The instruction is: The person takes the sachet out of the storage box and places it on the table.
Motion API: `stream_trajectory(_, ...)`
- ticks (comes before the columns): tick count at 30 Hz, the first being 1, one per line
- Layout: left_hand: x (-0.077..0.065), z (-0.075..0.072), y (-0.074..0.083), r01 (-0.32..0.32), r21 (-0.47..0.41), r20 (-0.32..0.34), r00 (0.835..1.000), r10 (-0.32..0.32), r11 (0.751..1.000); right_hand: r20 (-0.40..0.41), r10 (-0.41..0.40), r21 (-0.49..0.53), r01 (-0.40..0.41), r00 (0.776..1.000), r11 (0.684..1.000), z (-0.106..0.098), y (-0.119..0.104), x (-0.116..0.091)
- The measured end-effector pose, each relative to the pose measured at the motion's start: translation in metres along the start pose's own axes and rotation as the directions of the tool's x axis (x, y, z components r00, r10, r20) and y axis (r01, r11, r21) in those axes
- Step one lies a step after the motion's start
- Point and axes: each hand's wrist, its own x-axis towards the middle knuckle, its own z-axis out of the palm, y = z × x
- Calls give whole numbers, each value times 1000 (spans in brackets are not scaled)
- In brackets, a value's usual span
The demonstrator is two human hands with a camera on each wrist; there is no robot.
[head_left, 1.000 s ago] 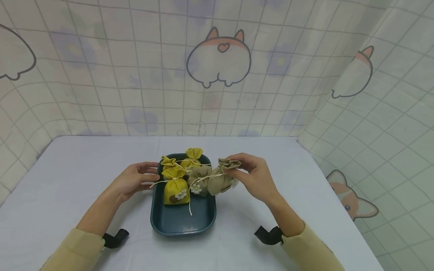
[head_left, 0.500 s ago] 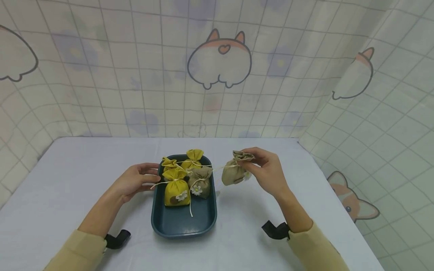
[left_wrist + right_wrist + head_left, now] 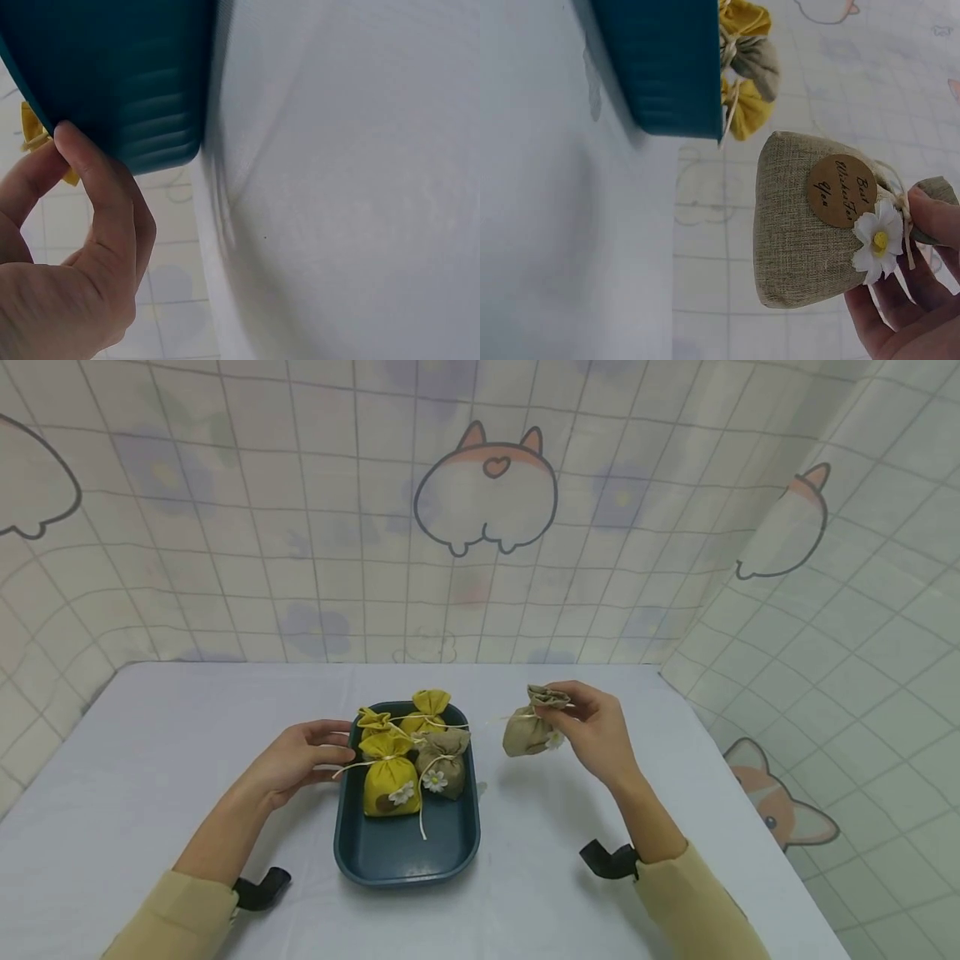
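Note:
My right hand pinches a khaki drawstring sachet by its gathered neck, above the table right of the tray. In the right wrist view the sachet's round brown label and white daisy face the camera. At the left rim of a dark teal tray, my left hand grips the edge between thumb and fingers, as the left wrist view shows. Inside the tray sit a yellow sachet at the front, two more yellow ones behind, and a khaki sachet on the right.
A white cloth covers the table. Behind and to the right hangs a tile-patterned curtain with cartoon corgis. Black wrist mounts stick out by both sleeves.
My right hand has lifted the khaki sachet away from the tray's right side, moving right and slightly farther back. The left hand stays at the tray's rim.

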Motion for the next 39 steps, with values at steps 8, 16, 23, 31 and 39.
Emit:
stream_trajectory(8, 1, -1, -1, -8, 1, 7, 1000, 8, 1000, -29, 38, 4, -38, 999, 999, -6, 24, 6)
stream_trajectory(16, 3, 0, -4, -8, -6, 8, 1000, 8, 1000, -100, 116, -62, -123, 988, 991, -15, 47, 10)
stream_trajectory(23, 2, -1, -3, -10, -2, 5, 1000, 10, 1000, -149, 173, -138, -194, 974, 971, -19, 63, 15)
stream_trajectory(31, 0, -1, -3, -7, -4, 7, 1000, 8, 1000, -153, 212, -225, -243, 965, 944, -19, 78, 15)
stream_trajectory(39, 3, -2, -5, 3, -13, 10, 1000, -3, 1000, -147, 222, -263, -254, 964, 931, -20, 84, 15)
